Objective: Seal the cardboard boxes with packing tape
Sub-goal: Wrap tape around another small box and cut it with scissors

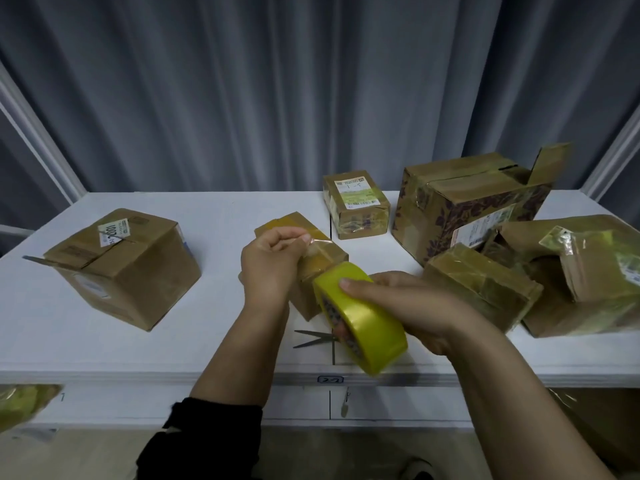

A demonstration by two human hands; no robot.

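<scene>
Left hand (268, 261), fingers curled, pinches the free tape strip (320, 242) at the top of the small box (323, 259). Right hand (405, 306) grips the yellow tape roll (367, 327), held just beside the box's near end. The small box sits mid-table (173, 341). Scissors (311, 339) lie beneath the roll. A larger box (124, 265) stands to the left, and a labelled box (355, 202) stands behind.

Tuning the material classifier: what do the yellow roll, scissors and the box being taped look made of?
Tape roll: glossy yellow plastic film, by its sheen. Scissors: blades look like dull grey metal; handles hidden. Small box: matte brown cardboard, shiny where taped over.
</scene>
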